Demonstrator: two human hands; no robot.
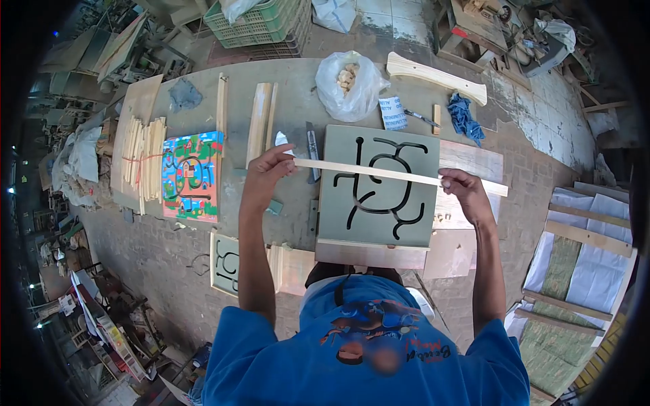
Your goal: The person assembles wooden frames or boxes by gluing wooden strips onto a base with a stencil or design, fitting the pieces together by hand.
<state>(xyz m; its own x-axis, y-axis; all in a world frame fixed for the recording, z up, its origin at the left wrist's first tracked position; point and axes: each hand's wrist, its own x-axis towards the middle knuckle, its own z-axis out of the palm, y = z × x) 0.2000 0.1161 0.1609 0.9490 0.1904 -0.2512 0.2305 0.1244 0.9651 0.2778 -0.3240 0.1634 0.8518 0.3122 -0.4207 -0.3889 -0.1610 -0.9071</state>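
A thin wooden strip stretches between my two hands, held above a grey-green board with black curved grooves. At the strip's left end, my left hand pinches it between thumb and fingers. My right hand grips it nearer the other end, which sticks out past the fingers to the right. Just left of the board lies a dark-handled tool, its kind hard to make out. Under and beside the board's right side rest pale wooden panels.
Left on the table are a bundle of wooden strips and a colourful painted maze board. Behind the board sit a plastic bag of small wooden pieces, a blue cloth and a shaped plank. A smaller framed board is near my left elbow.
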